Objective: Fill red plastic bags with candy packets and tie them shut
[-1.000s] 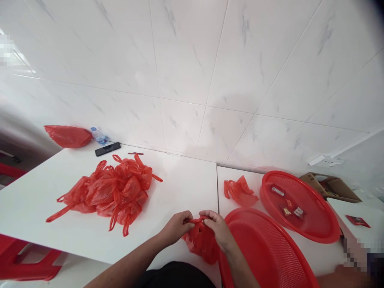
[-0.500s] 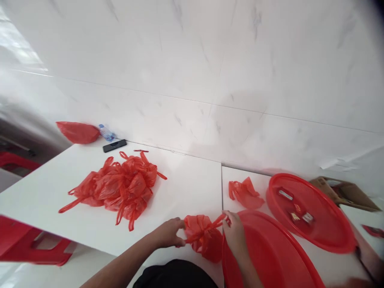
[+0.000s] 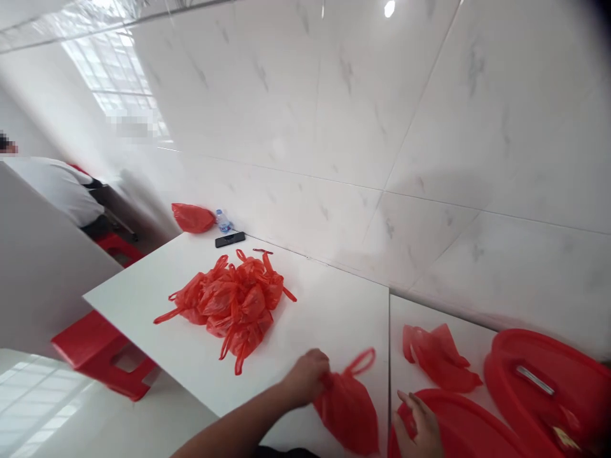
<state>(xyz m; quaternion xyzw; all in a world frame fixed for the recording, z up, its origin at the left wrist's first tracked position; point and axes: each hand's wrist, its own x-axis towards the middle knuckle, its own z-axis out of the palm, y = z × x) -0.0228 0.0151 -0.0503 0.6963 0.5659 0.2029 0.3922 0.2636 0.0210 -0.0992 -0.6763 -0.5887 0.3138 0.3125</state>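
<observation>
My left hand (image 3: pixel 310 378) is closed on the knotted top of a filled red plastic bag (image 3: pixel 347 412), which hangs tilted near the table's front edge. One handle loop of the bag sticks up free. To its right, my right hand (image 3: pixel 417 425) is apart from the bag, fingers spread, over the rim of a red round basin (image 3: pixel 470 420). A pile of tied red plastic bags (image 3: pixel 238 299) lies on the white table (image 3: pixel 329 312) to the left. What the bags contain is hidden.
Behind the basin lies a loose red plastic bag (image 3: pixel 442 356). A second red basin (image 3: pixel 520 340) at right holds a few small items. At the table's far end are a red bag (image 3: pixel 193 218), a water bottle (image 3: pixel 223 221) and a phone (image 3: pixel 230 240). A red stool (image 3: pixel 88 340) stands left; a person (image 3: pixel 57 187) sits beyond.
My right hand has let go of the bag's handle and opened. My left hand has taken the bag by its top and tilted it. The view has turned left.
</observation>
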